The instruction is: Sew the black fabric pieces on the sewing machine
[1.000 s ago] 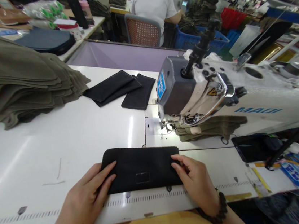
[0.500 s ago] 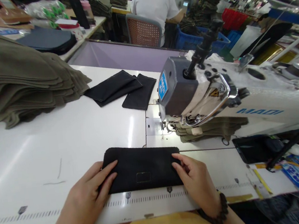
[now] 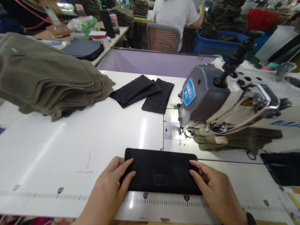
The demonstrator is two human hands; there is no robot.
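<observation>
A black rectangular fabric piece lies in front of me by the table's near edge, with a small stitched rectangle on its face. My left hand grips its left end, thumb and fingers closed on the edge. At the right end, my right hand pinches the cloth the same way. Just beyond and to the right stands a sewing machine, its needle area apart from the fabric. More black fabric pieces lie overlapping behind it.
A tall stack of olive fabric stands at the left rear. Olive pieces lie under the machine arm. A dark phone-like slab rests at the right. Beyond the purple partition, a person in white sits on a chair.
The camera view has turned left, so the scene sits further right. Both hands keep their hold on the black fabric piece, which stays in about the same place on the table.
</observation>
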